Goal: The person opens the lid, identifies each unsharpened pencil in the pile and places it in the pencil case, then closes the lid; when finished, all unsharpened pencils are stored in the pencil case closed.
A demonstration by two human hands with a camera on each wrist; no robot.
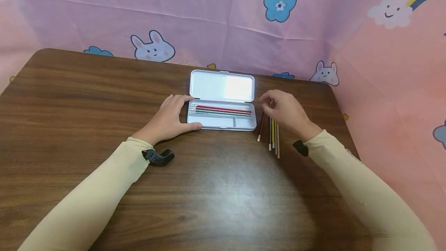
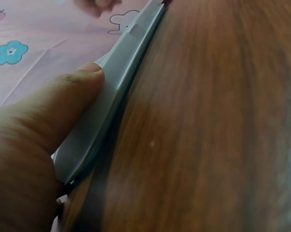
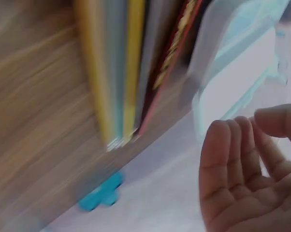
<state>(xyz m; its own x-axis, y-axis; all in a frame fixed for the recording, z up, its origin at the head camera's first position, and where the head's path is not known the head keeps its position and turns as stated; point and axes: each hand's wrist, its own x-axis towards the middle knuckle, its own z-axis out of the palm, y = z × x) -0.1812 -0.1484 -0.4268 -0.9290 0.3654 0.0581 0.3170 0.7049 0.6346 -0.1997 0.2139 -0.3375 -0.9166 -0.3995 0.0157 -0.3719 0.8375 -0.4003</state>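
A white pencil case [image 1: 217,121] lies with its lid raised on the wooden table, several red and green pencils [image 1: 223,111] in its back compartment. My left hand [image 1: 168,121] holds the case's left end, thumb at the front edge and fingers at the back. In the left wrist view the thumb [image 2: 82,84] presses on the case wall. To the right of the case lie several loose pencils [image 1: 273,138], red, yellow, grey and gold among them. Above their far ends hovers my right hand [image 1: 287,109], fingers bent and empty; the right wrist view shows the hand [image 3: 252,179] apart from them.
The brown table [image 1: 104,100] meets a patterned cloth [image 1: 209,3] at its back edge and right side. The case's front compartment has a small divider [image 1: 235,122]. A black band [image 1: 158,157] sits on each wrist.
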